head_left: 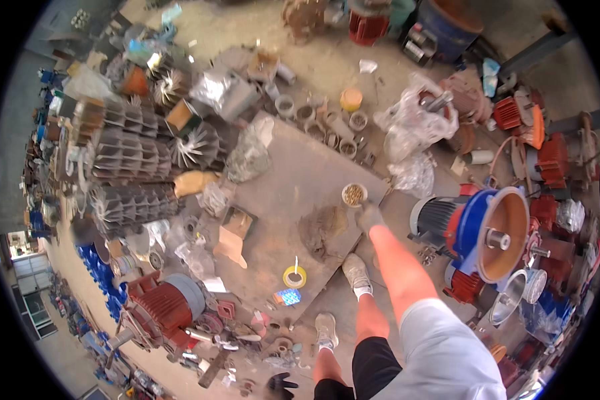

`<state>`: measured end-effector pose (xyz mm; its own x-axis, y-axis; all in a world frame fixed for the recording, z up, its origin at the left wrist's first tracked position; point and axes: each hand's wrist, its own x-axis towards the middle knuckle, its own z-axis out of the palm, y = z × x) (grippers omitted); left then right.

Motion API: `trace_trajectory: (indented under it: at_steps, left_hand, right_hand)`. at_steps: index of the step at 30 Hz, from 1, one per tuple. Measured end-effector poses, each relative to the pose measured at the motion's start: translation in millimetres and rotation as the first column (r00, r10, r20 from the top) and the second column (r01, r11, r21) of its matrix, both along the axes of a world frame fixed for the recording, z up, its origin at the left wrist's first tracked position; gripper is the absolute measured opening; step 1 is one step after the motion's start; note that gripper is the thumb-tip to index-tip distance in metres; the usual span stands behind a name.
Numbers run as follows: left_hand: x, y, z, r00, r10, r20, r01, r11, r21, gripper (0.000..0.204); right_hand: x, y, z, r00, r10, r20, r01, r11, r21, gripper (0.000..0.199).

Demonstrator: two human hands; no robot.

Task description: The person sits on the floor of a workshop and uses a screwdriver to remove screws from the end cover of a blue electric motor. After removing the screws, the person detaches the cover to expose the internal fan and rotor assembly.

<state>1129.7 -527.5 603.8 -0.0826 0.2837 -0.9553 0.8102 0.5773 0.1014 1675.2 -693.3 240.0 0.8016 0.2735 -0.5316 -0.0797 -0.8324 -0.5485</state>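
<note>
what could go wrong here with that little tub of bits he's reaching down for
1. The right hand, gloved, seems to grip the small open tub by its rim near the edge of the flat board; tilted, its small brass-coloured pieces could spill.
2. Loose rings and motor parts lie by the person's shoes, so a trip looks possible.
3. The blue and red motor stands close beside the outstretched arm.

one small tin of screws [354, 194], one yellow tape roll [295, 276], two shoes [357, 273]
</note>
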Motion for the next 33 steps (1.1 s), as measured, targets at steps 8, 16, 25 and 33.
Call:
trace_trajectory:
  at_steps: [8, 16, 25, 33]
  left_hand:
    - [111.5, -85.7, -84.2, 0.996, 0.092, 0.015, -0.088, 0.981, -0.173, 0.05]
    - [81.1, -142.1, -87.1, 0.988, 0.153, 0.002, -0.151, 0.98, -0.131, 0.046]
    - [83.6, -129.4, -110.3, 0.952, 0.268, -0.147, -0.287, 0.949, -0.128, 0.041]
    - [96.7, -136.9, -115.8, 0.991, 0.059, -0.123, -0.081, 0.981, -0.179, 0.033]
  right_hand:
    - [109.2, 57.7, -180.7, 0.999, -0.006, 0.045, 0.016, 0.974, -0.227, 0.046]
    - [58.6, 6.5, -178.7, 0.976, 0.198, 0.09, -0.186, 0.974, -0.129, 0.037]
    - [65.2, 1.0, -334.3, 0.75, 0.648, -0.133, -0.583, 0.553, -0.595, 0.027]
    - [83.2, -30.3, -306.4, 0.942, 0.302, -0.148, -0.335, 0.809, -0.483, 0.031]
